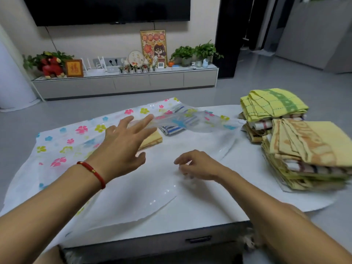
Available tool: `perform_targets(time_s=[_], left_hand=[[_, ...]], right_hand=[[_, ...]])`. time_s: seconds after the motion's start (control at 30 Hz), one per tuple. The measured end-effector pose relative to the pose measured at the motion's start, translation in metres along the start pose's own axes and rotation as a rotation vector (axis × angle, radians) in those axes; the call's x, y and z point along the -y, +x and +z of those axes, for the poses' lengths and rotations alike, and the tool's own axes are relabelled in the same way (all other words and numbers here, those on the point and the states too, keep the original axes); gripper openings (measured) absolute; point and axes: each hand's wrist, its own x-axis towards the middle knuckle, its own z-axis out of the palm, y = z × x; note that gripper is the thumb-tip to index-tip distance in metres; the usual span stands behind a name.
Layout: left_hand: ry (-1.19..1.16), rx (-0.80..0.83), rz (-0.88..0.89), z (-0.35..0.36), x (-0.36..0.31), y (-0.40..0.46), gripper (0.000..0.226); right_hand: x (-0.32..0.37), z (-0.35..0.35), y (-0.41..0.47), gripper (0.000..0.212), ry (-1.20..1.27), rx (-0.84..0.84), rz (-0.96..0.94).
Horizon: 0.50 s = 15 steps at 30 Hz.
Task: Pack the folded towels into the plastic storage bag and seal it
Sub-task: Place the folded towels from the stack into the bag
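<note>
Towels [297, 138] sit in two folded stacks at the right end of the white table [209, 212], well apart from both hands. Across the table's left and middle lies the plastic bag [62, 141], clear with pink, yellow and blue flowers printed on it, its upper layer lifted into a loose arch near the far edge. Under that lifted layer lie a yellow towel [152, 140] and a blue striped towel [171, 128], side by side. The left hand [123, 143], a red bracelet [93, 171] on its wrist, reaches forward with fingers spread and straight, its fingertips at the raised plastic; whether it has hold of the film cannot be told. The right hand [198, 165] hovers low over the near part of the bag, fingers loosely curled, and whether they pinch the clear plastic is unclear. Beyond the table, a low cabinet [125, 82] carries plants, framed pictures and a red plush toy [51, 67], beneath a dark television [106, 10].
</note>
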Motion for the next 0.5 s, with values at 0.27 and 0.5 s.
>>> perform_targets(time_s=[0.27,0.5], left_hand=[[-0.018,0.022,0.053,0.020,-0.037,0.022,0.081],[-0.080,0.004,0.002,0.012,-0.058,0.034,0.082]], right_hand=[[-0.121,-0.166,-0.140,0.035,-0.499,-0.938,0.396],[-0.158,-0.209,-0.153,0.049,-0.351,-0.718,0.804]])
